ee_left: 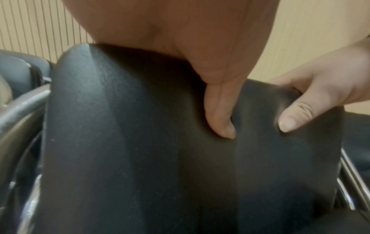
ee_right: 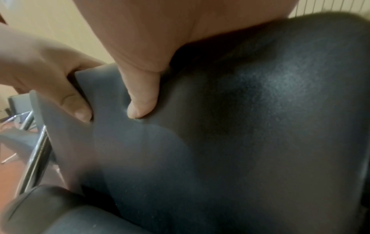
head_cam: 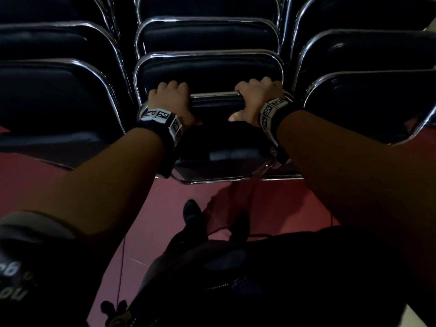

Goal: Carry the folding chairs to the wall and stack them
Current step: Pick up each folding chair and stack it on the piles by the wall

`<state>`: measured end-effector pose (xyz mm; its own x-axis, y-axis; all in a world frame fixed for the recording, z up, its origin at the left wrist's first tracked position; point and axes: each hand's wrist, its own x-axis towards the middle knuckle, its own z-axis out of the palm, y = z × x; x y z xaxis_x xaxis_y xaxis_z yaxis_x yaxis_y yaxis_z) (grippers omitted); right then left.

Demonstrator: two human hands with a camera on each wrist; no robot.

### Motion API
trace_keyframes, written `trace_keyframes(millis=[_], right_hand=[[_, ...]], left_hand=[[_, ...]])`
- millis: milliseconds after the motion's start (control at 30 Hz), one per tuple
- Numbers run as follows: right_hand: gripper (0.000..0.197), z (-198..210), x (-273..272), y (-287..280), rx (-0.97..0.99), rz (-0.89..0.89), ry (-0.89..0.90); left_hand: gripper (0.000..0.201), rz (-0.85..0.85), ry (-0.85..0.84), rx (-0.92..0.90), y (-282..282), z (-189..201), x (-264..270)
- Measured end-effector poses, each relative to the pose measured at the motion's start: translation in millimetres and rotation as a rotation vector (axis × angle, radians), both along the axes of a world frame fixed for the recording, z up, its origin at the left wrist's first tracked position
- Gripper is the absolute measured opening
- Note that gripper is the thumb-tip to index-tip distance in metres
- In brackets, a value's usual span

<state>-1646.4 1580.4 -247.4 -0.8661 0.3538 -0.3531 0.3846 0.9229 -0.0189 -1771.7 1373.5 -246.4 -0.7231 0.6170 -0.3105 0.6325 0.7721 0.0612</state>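
Note:
A black padded folding chair (head_cam: 219, 159) with a chrome frame stands right in front of me in the head view. My left hand (head_cam: 172, 100) grips the left part of its backrest top, fingers curled over the far side. My right hand (head_cam: 257, 97) grips the right part the same way. In the left wrist view my left thumb (ee_left: 220, 120) presses into the black backrest padding (ee_left: 130, 142), with the right hand (ee_left: 320, 95) beside it. In the right wrist view the right thumb (ee_right: 142, 102) dents the padding (ee_right: 250, 142), and the left hand (ee_right: 48, 76) holds the edge.
More black chairs stand in rows close ahead: a left column (head_cam: 54, 90), a centre column (head_cam: 207, 67) and a right column (head_cam: 368, 95). Red floor (head_cam: 271, 197) lies under me, with my shoes (head_cam: 192, 212) and a thin cable on it. A cream slatted wall (ee_left: 40, 23) rises behind.

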Motion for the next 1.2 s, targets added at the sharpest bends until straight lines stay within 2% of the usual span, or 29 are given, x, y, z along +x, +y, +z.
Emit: trace_keyframes(millis=[100, 200, 333, 667, 833, 1033, 1200], right_hand=[[0.087, 2, 5, -9, 0.015, -0.052, -0.005], [0.092, 2, 16, -21, 0.069, -0.099, 0.027], [0.077, 3, 36, -34, 0.019, -0.068, 0.136], [0.067, 34, 59, -49, -0.121, -0.067, 0.192], [0.066, 53, 56, -75, -0.18, -0.024, 0.204], [0.061, 81, 39, -107, -0.201, 0.011, 0.217], [0.059, 103, 11, -144, -0.218, -0.028, 0.233]], left_hand=[[0.092, 0.038, 0.012, -0.011, -3, 6, 13], [0.074, 0.07, 0.044, 0.049, -9, 11, 29], [0.062, 0.125, 0.047, 0.098, -18, 21, 50], [0.067, 0.279, 0.048, 0.1, -43, 48, 92], [0.073, 0.357, -0.008, 0.128, -60, 54, 106], [0.061, 0.383, -0.052, 0.2, -77, 67, 100], [0.055, 0.375, -0.073, 0.304, -117, 77, 78]])
